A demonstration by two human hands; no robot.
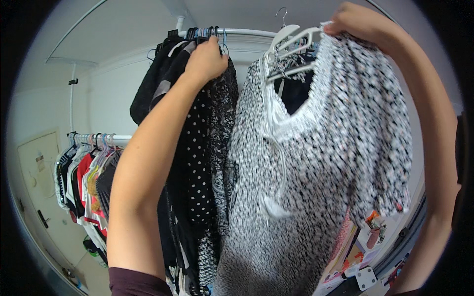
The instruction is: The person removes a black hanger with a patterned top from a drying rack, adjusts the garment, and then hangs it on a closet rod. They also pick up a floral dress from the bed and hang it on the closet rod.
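A black-and-white speckled garment (296,174) with a white neckline and drawstring fills the middle and right. Inside its neck is a white plastic hanger (287,40), whose metal hook stands in front of the white rail (251,32); whether it rests on the rail I cannot tell. My right hand (346,22) grips the garment's shoulder at the upper right. Up at the left, my left hand (208,59) is at the tops of dark clothes on the rail, beside a black polka-dot garment (198,159); its fingertips are partly hidden, and its hold is unclear.
A lower rail (122,137) at the left carries several hung clothes, among them a red and white top (84,166). Behind it is a pale door (48,185) with a black handle. Papers and small items (351,259) lie at the lower right, behind the speckled garment.
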